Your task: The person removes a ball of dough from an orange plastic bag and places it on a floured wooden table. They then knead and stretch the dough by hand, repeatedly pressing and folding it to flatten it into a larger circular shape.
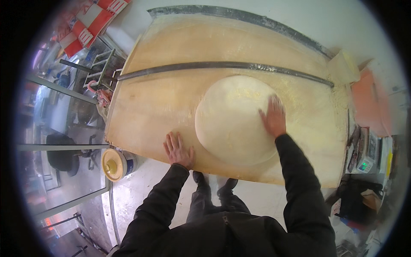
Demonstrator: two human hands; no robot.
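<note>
A large round of pale dough lies on the wooden work board, with yellowish flour scattered on its top. My right hand rests on the right side of the dough, slightly blurred, fingers pointing away from me. To the left of the dough, my left hand lies palm down on the board near its front edge, fingers spread, holding nothing. A long dark rod spans the board just beyond the dough.
A dark strip borders the board's far edge. At the right stand a pale container, an orange-pink bin and a scale with a lit display. A lidded bucket sits by the left front corner, beside glass panels.
</note>
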